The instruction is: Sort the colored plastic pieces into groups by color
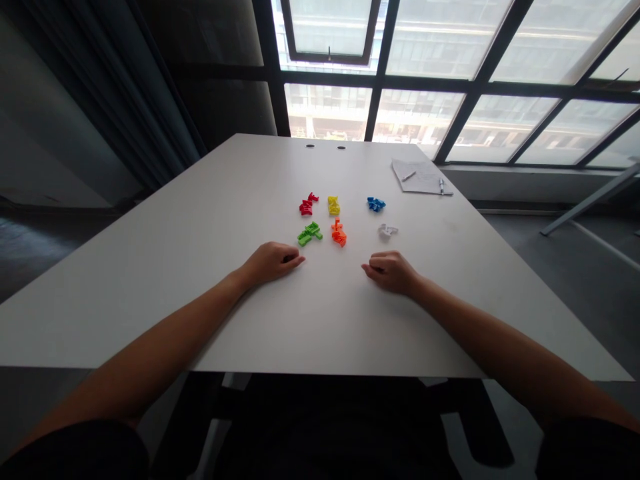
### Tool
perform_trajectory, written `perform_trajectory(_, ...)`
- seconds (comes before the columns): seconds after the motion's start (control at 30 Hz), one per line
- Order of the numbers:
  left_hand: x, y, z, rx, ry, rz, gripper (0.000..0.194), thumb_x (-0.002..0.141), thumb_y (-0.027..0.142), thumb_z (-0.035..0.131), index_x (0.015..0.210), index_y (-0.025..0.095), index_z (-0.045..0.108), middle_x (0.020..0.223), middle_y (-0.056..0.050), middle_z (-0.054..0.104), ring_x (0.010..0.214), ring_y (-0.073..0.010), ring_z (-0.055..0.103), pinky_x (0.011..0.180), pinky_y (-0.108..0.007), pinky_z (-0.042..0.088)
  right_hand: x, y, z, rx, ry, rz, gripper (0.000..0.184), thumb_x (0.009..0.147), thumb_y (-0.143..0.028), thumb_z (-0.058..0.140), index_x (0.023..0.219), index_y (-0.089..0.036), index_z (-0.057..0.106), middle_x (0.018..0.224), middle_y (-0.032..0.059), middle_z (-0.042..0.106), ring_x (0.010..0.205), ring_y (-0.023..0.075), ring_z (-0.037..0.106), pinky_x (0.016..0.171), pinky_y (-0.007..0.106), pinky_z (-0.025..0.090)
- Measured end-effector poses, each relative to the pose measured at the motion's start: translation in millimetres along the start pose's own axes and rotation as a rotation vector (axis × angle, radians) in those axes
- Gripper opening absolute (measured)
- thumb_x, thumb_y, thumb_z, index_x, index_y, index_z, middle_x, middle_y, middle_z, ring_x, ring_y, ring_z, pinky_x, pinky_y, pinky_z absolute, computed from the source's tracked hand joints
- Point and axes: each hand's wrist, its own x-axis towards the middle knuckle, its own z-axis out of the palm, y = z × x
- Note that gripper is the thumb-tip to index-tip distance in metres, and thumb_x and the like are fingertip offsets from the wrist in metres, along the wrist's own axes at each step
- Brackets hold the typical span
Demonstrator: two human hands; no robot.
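Note:
My left hand (274, 261) rests on the white table, fingers curled into a loose fist with nothing visible in it. Just beyond it lies a small pile of green plastic pieces (310, 233). My right hand (390, 271) is also curled closed on the tabletop, nearest to some white plastic pieces (387, 231). Between and ahead of the hands are orange pieces (339, 233). Farther back sit red pieces (307, 205), yellow pieces (334, 205) and blue pieces (376, 204), each colour in its own cluster. Neither hand touches any cluster.
The white table (175, 267) narrows toward a large window. Near its far right edge lie sheets of paper (420, 175) with a pen (409, 177) and another pen-like item (441, 186). A dark curtain (115, 87) hangs at left, and a grey metal leg (590, 200) stands at right.

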Motion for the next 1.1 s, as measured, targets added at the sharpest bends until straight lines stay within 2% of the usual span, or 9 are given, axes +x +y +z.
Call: perform_trajectory(1.1, -0.1, 1.8, -2.1, 0.004, -0.051, -0.082, 0.045, 0.100, 0.047, 0.055, 0.066, 0.019, 0.049, 0.059, 0.004, 0.045, 0.056, -0.0110, 0.038, 0.059, -0.028, 0.028, 0.6, -0.2, -0.4, -0.010, -0.024, 0.055, 0.049, 0.104, -0.032, 0.053, 0.060, -0.023, 0.034, 0.060, -0.0047, 0.036, 0.053, 0.0114, 0.027, 0.056, 0.030, 0.023)
